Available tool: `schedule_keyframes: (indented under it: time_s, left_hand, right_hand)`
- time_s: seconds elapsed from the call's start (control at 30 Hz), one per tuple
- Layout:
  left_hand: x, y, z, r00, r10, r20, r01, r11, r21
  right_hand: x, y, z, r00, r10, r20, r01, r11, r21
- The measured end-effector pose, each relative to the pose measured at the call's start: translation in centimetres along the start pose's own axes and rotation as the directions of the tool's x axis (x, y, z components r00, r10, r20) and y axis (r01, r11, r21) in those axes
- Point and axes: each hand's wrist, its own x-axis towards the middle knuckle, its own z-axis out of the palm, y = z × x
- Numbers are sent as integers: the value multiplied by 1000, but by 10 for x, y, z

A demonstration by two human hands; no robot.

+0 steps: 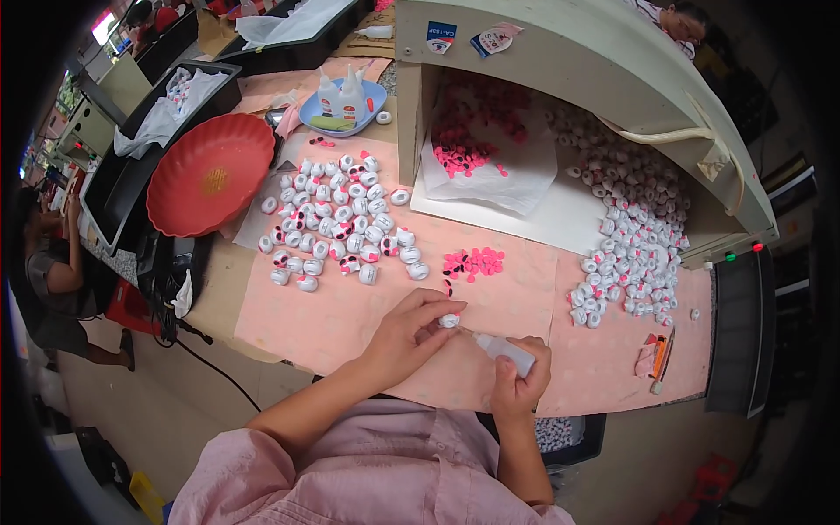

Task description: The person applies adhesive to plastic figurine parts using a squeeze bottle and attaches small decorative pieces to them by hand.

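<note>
Between the fingertips of my left hand [407, 334] is a small white rounded piece [449, 321]. My right hand [520, 385] is wrapped round a white squeeze bottle [507, 352], and its thin nozzle points left at the piece, close to it. Whether the tip touches cannot be made out. Just beyond my hands lies a small heap of flat pink pieces [479, 262], some with black on them. To the left, many white pieces [341, 214] spread over the pink table cover [420, 376], several bearing pink-and-black parts.
A pile of white pieces [626, 271] spills from a grey housing [560, 35] on the right. Inside it, more pink pieces [459, 157] lie on white paper. A red scalloped tray [210, 175], a blue dish [306, 114] with bottles and black bins stand left. Other people are nearby.
</note>
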Motion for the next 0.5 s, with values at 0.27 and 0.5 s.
schedule_keyframes:
  time_s: [0.27, 0.5]
  left_hand:
    - [1, 3, -3, 999, -26, 41, 26, 1000, -3]
    - [1, 4, -3, 998, -28, 51, 29, 999, -22]
  right_hand:
    - [1, -1, -1, 999, -33, 39, 33, 999, 21]
    - [0, 1, -1, 1000, -19, -6, 19, 1000, 0]
